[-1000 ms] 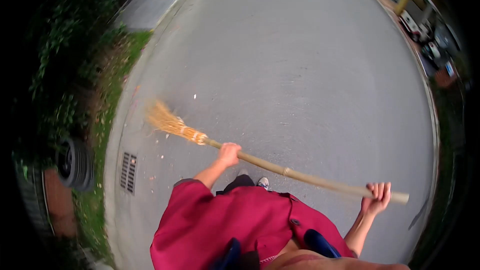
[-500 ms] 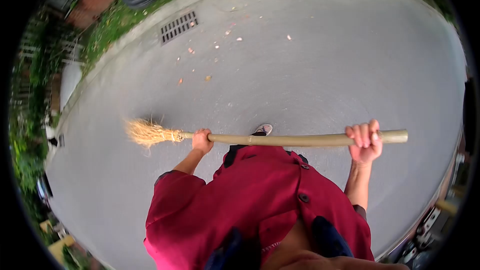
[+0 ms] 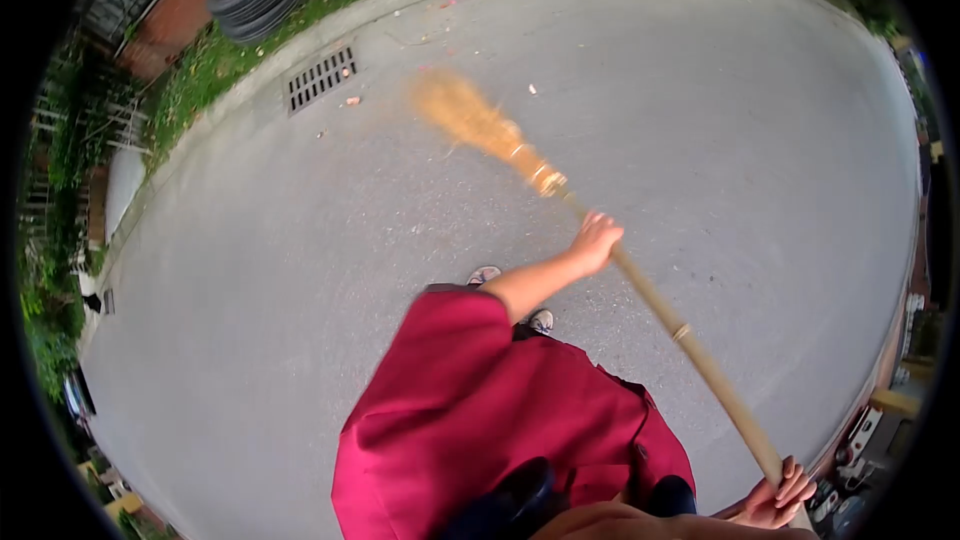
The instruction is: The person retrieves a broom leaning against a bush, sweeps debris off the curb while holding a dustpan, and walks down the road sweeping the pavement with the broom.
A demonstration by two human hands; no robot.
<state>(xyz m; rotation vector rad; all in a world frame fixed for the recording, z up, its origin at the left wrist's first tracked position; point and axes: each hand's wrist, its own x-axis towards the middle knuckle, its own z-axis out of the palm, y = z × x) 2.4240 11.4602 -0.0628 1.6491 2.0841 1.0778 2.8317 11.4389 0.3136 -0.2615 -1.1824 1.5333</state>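
Observation:
A straw broom (image 3: 655,301) with a long bamboo handle runs diagonally over the pavement. Its blurred bristles (image 3: 462,112) point to the far left, among a few small scraps. Near the binding, my left hand (image 3: 597,240) is closed round the handle. My right hand (image 3: 782,495) grips the handle toward its butt end, low at the right edge of the view. Whether the bristles touch the ground I cannot tell.
Grey pavement (image 3: 300,270) spreads around my shoes (image 3: 541,321). A drain grate (image 3: 322,80) lies by the kerb at far left, with a pinkish scrap (image 3: 353,101) beside it. Stacked tyres (image 3: 262,0) stand on the grass behind. Parked motorbikes (image 3: 850,480) line the right edge.
The broom has swung from lying across my body to a forward diagonal. Its bristles moved away from me and right, while my right hand dropped back toward me. Both hands kept hold.

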